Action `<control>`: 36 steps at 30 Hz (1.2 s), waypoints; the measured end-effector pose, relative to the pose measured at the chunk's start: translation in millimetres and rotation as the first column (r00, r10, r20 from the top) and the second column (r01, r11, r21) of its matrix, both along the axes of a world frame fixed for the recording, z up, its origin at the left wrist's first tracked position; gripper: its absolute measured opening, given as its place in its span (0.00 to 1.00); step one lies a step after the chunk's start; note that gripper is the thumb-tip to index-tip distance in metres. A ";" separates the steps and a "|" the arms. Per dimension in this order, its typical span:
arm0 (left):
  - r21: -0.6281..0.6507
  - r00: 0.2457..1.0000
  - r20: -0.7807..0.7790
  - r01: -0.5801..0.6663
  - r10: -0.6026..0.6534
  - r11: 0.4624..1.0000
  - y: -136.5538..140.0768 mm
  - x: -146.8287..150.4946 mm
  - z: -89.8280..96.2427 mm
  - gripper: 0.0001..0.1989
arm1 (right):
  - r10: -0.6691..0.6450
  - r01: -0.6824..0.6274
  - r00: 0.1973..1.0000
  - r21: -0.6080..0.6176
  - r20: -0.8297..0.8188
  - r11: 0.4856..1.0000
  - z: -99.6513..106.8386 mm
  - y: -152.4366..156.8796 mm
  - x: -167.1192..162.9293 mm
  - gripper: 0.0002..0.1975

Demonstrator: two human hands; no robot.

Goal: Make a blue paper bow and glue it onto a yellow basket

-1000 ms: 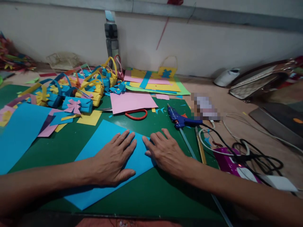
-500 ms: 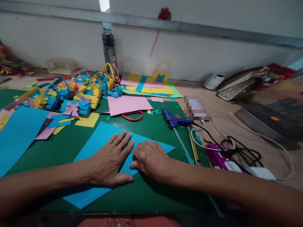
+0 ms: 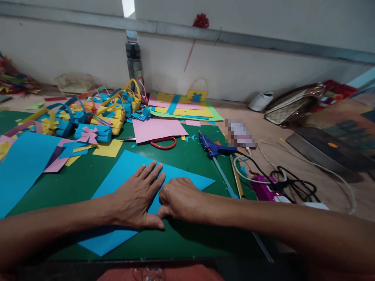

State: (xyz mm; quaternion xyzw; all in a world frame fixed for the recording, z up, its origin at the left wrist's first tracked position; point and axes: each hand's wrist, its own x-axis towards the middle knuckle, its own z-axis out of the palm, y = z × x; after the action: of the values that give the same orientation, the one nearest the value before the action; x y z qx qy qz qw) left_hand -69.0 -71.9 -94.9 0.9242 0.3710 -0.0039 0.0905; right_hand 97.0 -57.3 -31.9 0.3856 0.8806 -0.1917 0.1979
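A sheet of blue paper (image 3: 117,175), apparently folded over at a slant, lies on a green cutting mat (image 3: 205,242) in front of me. My left hand (image 3: 137,199) rests flat on it, fingers stretched and thumb out to the right. Close beside it my right hand (image 3: 180,199) presses down near the paper's lower right edge with its fingers curled in. Whether those fingers pinch anything is hidden. Beyond the hands, red-handled scissors (image 3: 163,143) lie partly under a pink sheet (image 3: 159,130). A blue glue gun (image 3: 212,146) rests farther right.
Several small paper baskets (image 3: 96,132) crowd the left back. Another blue sheet (image 3: 26,168) lies at left. A yellow cutter (image 3: 238,179), a purple power strip (image 3: 263,189) with tangled cables, a phone (image 3: 241,132) and a bag (image 3: 293,105) are at right.
My right hand has slid slightly left and down along the paper's edge, closer to my left thumb. My left hand stays in place on the sheet.
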 end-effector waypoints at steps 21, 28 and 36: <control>0.051 1.000 -0.002 0.029 -0.029 0.998 -0.5 -2.9 -2.3 0.52 | -0.169 0.161 0.948 0.054 0.270 0.986 16.6 29.6 51.6 0.11; 0.058 1.000 -0.011 0.024 -0.023 0.998 -1.3 -3.0 -2.4 0.52 | -0.190 0.171 0.923 0.086 0.336 0.982 16.9 46.8 60.4 0.10; 0.058 1.000 0.002 0.025 -0.025 0.998 -1.3 -3.1 -2.3 0.52 | -0.161 0.116 0.915 0.140 0.370 0.983 18.2 55.0 63.6 0.10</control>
State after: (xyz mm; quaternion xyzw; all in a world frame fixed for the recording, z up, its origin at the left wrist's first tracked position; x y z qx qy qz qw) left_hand -72.1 -73.2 -97.3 0.9310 0.3592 0.0071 0.0643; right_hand 160.6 -2.3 -13.7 0.4875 0.8056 -0.0758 0.3280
